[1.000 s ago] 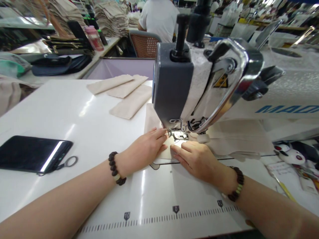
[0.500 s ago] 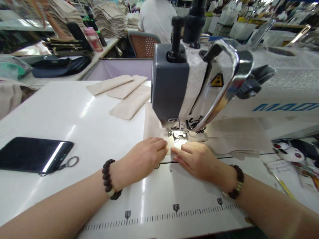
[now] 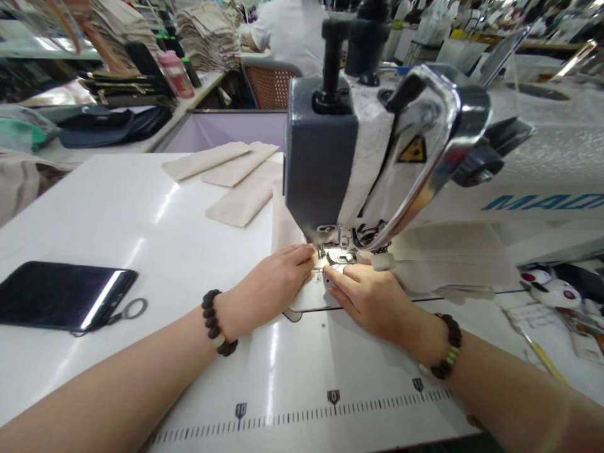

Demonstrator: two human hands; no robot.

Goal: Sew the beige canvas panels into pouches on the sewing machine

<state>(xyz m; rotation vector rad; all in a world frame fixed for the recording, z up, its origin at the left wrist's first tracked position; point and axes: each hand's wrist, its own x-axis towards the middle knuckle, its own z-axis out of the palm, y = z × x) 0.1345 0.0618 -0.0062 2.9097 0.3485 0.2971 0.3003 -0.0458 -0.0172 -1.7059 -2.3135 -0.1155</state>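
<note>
My left hand (image 3: 271, 286) lies on a beige fabric piece (image 3: 283, 229) at the left of the presser foot (image 3: 337, 255) of a grey and white sewing machine (image 3: 358, 145), fingers pressed together on the cloth. My right hand (image 3: 372, 296) rests just in front of the foot, fingers extended and pressing the same fabric's near edge. The fingertips of both hands nearly meet at the needle. More beige cloth (image 3: 453, 255) lies bunched under the machine arm on the right. Each wrist wears a dark bead bracelet.
A black phone (image 3: 59, 294) and small scissors (image 3: 127, 309) lie at the table's left. Several beige fabric strips (image 3: 236, 179) sit behind. A ruler scale (image 3: 330, 409) runs along the front edge. A person in white sits on a chair (image 3: 271, 82) ahead. Fabric stacks (image 3: 207, 34) stand at back left.
Both hands slid forward toward the presser foot again after drawing back half a second ago; the fabric's near edge moved with them.
</note>
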